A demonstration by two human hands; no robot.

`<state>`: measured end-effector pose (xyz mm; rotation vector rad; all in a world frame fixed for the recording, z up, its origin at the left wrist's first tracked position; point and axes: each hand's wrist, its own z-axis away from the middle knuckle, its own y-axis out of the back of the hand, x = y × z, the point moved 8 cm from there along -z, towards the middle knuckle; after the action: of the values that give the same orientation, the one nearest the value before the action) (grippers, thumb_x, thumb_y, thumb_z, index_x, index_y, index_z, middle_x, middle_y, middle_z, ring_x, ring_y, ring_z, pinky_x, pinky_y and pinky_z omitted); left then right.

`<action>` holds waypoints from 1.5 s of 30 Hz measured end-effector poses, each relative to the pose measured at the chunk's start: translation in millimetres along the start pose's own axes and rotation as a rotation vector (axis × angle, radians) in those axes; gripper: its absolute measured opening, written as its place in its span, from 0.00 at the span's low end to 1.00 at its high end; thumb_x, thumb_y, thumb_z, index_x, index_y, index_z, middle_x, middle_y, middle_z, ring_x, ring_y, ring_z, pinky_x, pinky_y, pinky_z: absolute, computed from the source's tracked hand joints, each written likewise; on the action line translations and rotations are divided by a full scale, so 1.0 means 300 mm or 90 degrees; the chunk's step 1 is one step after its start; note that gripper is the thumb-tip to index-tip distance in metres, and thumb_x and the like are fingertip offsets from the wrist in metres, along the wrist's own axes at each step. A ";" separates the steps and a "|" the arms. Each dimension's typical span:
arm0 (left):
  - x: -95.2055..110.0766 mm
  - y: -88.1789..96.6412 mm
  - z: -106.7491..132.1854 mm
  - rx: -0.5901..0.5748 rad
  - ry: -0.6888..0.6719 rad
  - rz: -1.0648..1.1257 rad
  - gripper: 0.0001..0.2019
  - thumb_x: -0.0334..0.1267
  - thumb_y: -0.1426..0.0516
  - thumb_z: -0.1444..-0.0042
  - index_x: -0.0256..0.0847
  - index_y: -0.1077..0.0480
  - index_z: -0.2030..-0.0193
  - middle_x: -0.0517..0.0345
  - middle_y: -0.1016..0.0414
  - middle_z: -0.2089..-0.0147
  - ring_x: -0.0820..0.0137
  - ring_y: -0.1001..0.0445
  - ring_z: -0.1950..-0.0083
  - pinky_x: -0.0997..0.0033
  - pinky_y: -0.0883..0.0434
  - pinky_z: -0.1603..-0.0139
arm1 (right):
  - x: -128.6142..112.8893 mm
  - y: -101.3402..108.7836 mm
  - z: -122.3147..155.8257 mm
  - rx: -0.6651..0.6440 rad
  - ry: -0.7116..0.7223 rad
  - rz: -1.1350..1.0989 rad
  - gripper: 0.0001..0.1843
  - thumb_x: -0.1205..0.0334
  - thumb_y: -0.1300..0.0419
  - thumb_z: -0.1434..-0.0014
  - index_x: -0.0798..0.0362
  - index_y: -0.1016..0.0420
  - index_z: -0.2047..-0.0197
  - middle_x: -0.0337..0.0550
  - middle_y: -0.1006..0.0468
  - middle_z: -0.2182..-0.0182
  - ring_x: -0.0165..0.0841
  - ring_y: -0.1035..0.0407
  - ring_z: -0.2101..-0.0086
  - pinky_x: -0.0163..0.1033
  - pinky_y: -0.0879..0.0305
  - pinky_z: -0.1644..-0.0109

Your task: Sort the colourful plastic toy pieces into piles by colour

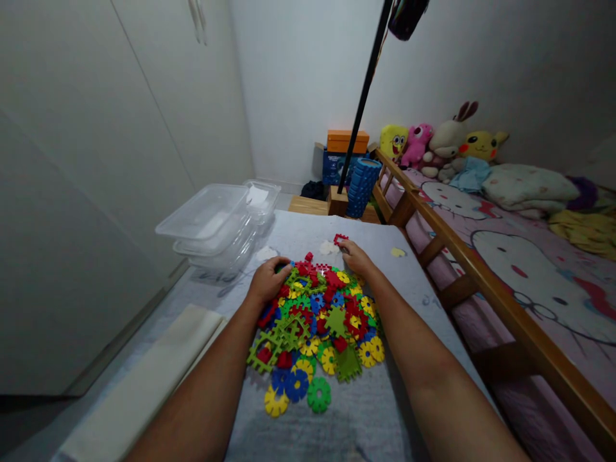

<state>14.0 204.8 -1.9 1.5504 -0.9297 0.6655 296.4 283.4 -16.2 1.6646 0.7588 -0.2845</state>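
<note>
A heap of flat plastic interlocking pieces (pixel 317 321) in red, green, yellow and blue lies on a grey mat (pixel 356 417). My left hand (pixel 267 281) rests curled on the heap's far left edge, fingers closed over a blue piece. My right hand (pixel 355 256) reaches past the far end of the heap and pinches a small red square frame piece (pixel 341 239). A white piece (pixel 328 247) lies just beside it. A green round piece (pixel 319 394) and a yellow one (pixel 276 403) sit loose at the near edge.
Clear plastic tubs (pixel 216 221) are stacked at the mat's far left. A folded pale cloth (pixel 149 378) lies on the left. A wooden bed rail (pixel 481 282) runs along the right, with plush toys (pixel 443 144) on the bed. A black pole (pixel 363 96) stands behind.
</note>
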 end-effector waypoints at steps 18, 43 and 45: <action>0.007 0.006 0.006 0.003 0.000 -0.002 0.19 0.50 0.46 0.45 0.40 0.23 0.57 0.51 0.19 0.55 0.59 0.23 0.53 0.59 0.29 0.46 | -0.369 -0.114 -0.057 -0.198 0.014 0.090 0.23 0.60 0.32 0.45 0.54 0.25 0.46 0.46 0.19 0.60 0.36 0.27 0.62 0.37 0.35 0.58; 0.001 0.007 0.005 0.009 0.006 0.000 0.18 0.50 0.44 0.46 0.41 0.22 0.58 0.52 0.18 0.57 0.60 0.22 0.55 0.59 0.28 0.47 | -0.173 0.040 -0.119 0.029 -0.091 0.113 0.04 0.68 0.35 0.48 0.52 0.25 0.67 0.39 0.21 0.68 0.32 0.31 0.67 0.35 0.37 0.60; 0.001 0.007 0.006 0.009 0.006 0.001 0.18 0.50 0.45 0.45 0.41 0.22 0.58 0.52 0.18 0.57 0.60 0.22 0.54 0.59 0.28 0.47 | -0.162 0.048 -0.133 0.034 -0.093 0.118 0.04 0.69 0.36 0.48 0.52 0.25 0.67 0.39 0.21 0.68 0.32 0.31 0.66 0.35 0.37 0.59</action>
<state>12.3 203.1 -0.8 1.5573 -0.9203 0.6806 260.1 304.5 32.7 1.7303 0.4874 -0.2940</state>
